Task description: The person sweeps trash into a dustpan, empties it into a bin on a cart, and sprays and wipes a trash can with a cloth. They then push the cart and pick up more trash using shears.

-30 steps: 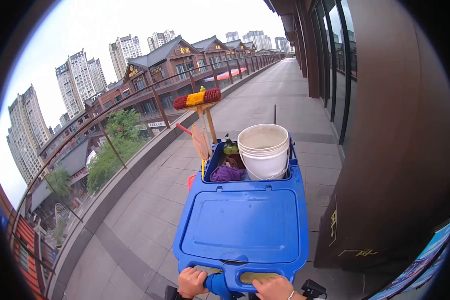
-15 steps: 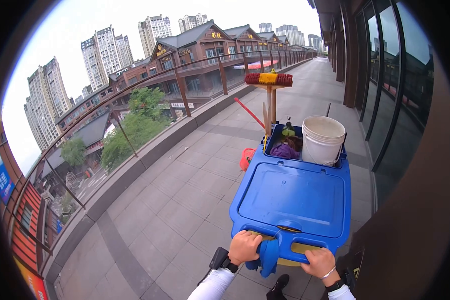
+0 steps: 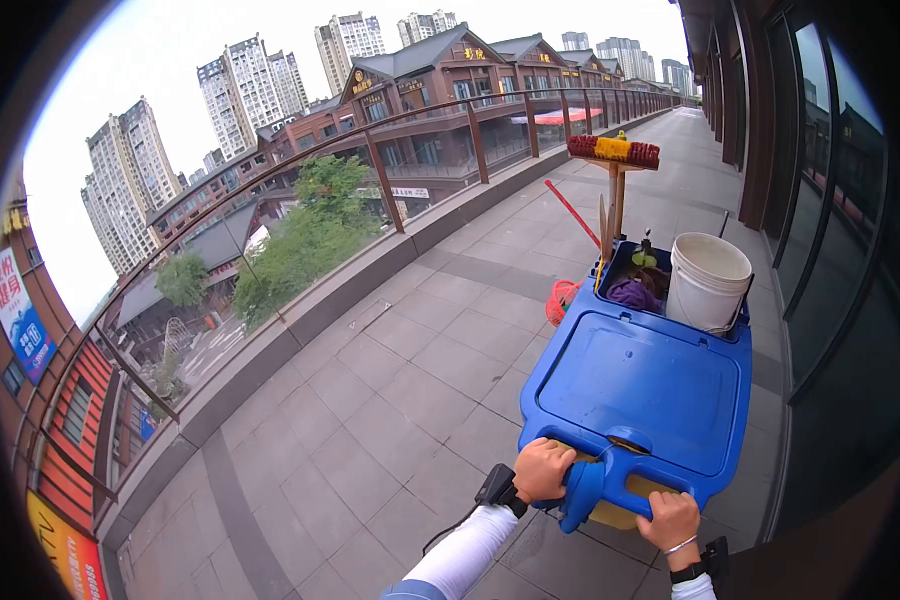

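Note:
A blue janitor cart (image 3: pixel 635 390) stands in front of me with its lid down. My left hand (image 3: pixel 543 470) is closed round the left part of its handle, and a blue cloth (image 3: pixel 582 493) hangs over the handle right beside it. My right hand (image 3: pixel 671 519) grips the right part of the same handle. In the cart's front tray sit a white bucket (image 3: pixel 708 282), a purple cloth (image 3: pixel 632 293) and a spray bottle (image 3: pixel 646 252). A red and yellow brush head (image 3: pixel 615 150) rises on a wooden pole at the front.
A tiled walkway (image 3: pixel 390 400) runs ahead. Along its left side goes a glass railing (image 3: pixel 270 250) on a low kerb, with trees and buildings below. Dark glass panels (image 3: pixel 820 200) line the right. A red basket-like item (image 3: pixel 562 302) hangs off the cart's left side.
The cart and both hands appear further right in view, as the camera has turned left. Both hands keep their grip on the handle. My foot has gone out of sight.

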`<action>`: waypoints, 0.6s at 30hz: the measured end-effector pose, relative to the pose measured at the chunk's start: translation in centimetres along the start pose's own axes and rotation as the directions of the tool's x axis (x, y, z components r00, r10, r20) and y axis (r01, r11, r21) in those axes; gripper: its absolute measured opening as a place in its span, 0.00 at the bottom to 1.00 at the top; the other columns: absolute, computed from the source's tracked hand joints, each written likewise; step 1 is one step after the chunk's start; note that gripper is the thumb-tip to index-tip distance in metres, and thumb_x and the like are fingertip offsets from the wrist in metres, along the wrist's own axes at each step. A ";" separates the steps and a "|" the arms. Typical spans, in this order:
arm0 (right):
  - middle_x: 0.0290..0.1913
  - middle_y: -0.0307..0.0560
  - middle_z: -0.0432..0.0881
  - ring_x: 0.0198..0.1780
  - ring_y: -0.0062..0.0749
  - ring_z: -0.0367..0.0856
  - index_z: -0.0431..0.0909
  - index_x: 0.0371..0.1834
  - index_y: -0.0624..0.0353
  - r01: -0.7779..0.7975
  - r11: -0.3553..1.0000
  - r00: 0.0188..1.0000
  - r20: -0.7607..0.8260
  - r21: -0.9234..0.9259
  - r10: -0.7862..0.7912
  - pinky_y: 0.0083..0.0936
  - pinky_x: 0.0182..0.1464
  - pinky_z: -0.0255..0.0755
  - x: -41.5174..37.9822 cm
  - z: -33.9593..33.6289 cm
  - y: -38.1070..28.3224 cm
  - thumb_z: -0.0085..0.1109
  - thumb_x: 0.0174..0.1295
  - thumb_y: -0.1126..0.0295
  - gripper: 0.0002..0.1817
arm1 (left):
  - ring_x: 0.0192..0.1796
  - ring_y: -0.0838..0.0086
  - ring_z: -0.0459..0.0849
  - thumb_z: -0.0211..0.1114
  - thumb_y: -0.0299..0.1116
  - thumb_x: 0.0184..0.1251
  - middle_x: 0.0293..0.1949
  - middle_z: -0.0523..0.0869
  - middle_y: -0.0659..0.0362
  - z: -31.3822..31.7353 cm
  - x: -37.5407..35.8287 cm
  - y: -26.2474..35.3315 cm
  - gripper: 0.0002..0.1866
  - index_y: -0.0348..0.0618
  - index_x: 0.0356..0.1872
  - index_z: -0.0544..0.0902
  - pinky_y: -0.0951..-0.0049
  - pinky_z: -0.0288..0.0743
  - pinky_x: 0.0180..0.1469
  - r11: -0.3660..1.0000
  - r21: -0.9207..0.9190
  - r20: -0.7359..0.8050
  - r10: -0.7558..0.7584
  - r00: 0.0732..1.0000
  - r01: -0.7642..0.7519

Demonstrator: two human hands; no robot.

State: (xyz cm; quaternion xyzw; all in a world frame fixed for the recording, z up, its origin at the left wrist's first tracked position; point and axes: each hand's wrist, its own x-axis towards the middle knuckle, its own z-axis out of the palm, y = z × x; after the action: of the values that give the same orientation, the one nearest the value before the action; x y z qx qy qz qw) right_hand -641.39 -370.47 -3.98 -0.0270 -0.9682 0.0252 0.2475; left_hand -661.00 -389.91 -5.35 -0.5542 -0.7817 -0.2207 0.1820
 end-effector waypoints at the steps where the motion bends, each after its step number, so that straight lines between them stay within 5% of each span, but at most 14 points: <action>1: 0.15 0.43 0.70 0.20 0.37 0.73 0.67 0.14 0.54 0.016 1.000 1.000 0.013 0.003 -0.016 0.31 0.26 0.63 1.0 1.2 0.7 0.65 0.31 0.64 0.14 | 0.30 0.68 0.78 0.63 0.35 0.32 0.23 0.79 0.61 1.2 0.8 -1.4 0.15 0.45 0.28 0.77 0.71 0.68 0.35 1.000 -0.005 -0.012 0.003 1.000 -0.003; 7: 0.14 0.45 0.68 0.19 0.39 0.70 0.65 0.14 0.55 0.015 0.998 0.992 -0.125 -0.054 -0.022 0.32 0.24 0.62 3.4 7.0 1.4 0.63 0.29 0.67 0.13 | 0.30 0.68 0.78 0.64 0.35 0.27 0.23 0.79 0.61 4.7 2.4 -6.4 0.17 0.46 0.26 0.76 0.71 0.68 0.36 0.999 -0.035 -0.006 0.015 1.000 -0.015; 18: 0.18 0.46 0.71 0.23 0.44 0.71 0.67 0.16 0.55 -0.113 0.971 0.993 -0.005 -0.212 0.114 0.36 0.28 0.64 20.5 9.8 24.2 0.66 0.30 0.66 0.15 | 0.29 0.66 0.77 0.63 0.30 0.27 0.21 0.78 0.59 17.0 28.2 -13.5 0.12 0.45 0.20 0.74 0.71 0.68 0.36 0.979 -0.203 -0.017 -0.027 0.999 0.023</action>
State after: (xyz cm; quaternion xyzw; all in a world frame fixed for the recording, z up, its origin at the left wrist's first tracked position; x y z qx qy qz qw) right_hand -663.13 -345.34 -4.26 -0.1085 -0.9631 -0.0640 0.2379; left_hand -683.45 -362.29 -6.55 -0.5578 -0.7603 -0.3068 0.1293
